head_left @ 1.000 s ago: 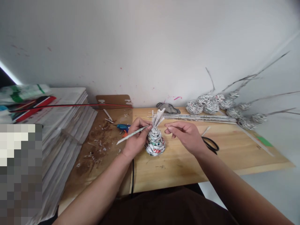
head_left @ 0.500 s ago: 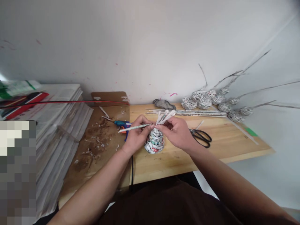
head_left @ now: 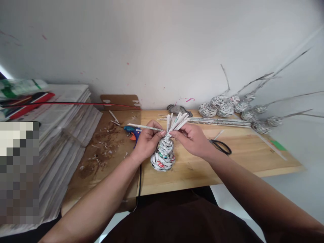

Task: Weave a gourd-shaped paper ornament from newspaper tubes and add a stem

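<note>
A gourd-shaped weave of rolled newspaper (head_left: 164, 156) stands tilted over the wooden table, its round base low and its narrow neck up between my hands. Several paper ends (head_left: 178, 122) fan out from the neck. My left hand (head_left: 149, 140) is closed, thumb and fingers pinching a long paper strip (head_left: 144, 126) where it meets the neck; the strip's free end points left. On the other side, my right hand (head_left: 192, 138) pinches the base of the fanned paper ends. The fingers partly cover the neck.
A blue glue gun (head_left: 132, 131) lies behind my left hand on a cardboard sheet (head_left: 121, 182) strewn with scraps. Black-handled scissors (head_left: 221, 146) are right of my right hand. Finished woven gourds (head_left: 225, 108), paper rods (head_left: 220, 122) and a grey glove (head_left: 178, 110) sit along the wall; newspapers (head_left: 81, 141) are stacked left.
The woven gourd has tipped, its base shifting left and towards me. The strip's free end has risen, and the paper ends look more spread. The camera view has moved slightly.
</note>
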Tool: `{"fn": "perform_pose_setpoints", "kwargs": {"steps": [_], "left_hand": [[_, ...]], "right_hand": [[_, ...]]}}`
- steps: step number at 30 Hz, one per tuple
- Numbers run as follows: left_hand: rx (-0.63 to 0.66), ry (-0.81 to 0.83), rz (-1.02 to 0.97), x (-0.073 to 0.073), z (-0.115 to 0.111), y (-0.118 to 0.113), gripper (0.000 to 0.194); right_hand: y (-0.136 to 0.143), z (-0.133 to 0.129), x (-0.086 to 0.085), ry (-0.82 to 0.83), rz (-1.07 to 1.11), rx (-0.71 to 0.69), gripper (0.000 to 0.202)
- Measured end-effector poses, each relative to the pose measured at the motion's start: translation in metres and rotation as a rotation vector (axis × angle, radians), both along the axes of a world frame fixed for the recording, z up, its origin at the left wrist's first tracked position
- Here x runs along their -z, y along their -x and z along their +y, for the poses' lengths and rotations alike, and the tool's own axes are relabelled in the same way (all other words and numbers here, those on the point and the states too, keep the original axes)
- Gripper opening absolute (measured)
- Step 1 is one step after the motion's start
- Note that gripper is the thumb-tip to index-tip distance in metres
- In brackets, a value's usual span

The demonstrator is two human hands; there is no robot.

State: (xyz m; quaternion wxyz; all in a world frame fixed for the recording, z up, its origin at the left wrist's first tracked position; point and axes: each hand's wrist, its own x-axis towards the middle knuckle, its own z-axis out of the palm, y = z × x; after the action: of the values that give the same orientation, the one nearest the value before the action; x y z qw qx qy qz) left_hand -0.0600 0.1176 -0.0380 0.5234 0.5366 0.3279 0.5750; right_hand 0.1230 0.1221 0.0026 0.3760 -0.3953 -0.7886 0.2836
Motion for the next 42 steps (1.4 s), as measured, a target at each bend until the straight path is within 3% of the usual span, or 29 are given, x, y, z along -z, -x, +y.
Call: {"fn": "perform_pose_setpoints", "kwargs": {"steps": [4,11,20,28,35,42], "left_hand": [[0.103,0.109,-0.064,0.001,0.002,0.0,0.037],[0.261,0.21,-0.067,0.006,0.009,0.01,0.043],[0.097,0.21,0.073,-0.003,0.005,0.013,0.029],[0.1,0.146,0.131,-0.016,0.007,0.02,0.026],[0.017,0.105,0.135,-0.006,0.012,0.018,0.024],[-0.013,0.036,0.201,-0.004,0.01,0.019,0.021]], "right_hand": [[-0.003,-0.002,0.003,-0.009,-0.003,0.075,0.022],[0.002,-0.006,0.001,-0.02,0.037,0.09,0.016],[0.008,-0.009,-0.01,0.086,0.015,0.06,0.023],[0.008,0.004,-0.022,0.135,-0.034,-0.042,0.021],[0.001,0.015,-0.013,0.337,0.079,-0.191,0.017],[0.003,0.015,-0.016,0.154,-0.04,-0.211,0.009]]}}
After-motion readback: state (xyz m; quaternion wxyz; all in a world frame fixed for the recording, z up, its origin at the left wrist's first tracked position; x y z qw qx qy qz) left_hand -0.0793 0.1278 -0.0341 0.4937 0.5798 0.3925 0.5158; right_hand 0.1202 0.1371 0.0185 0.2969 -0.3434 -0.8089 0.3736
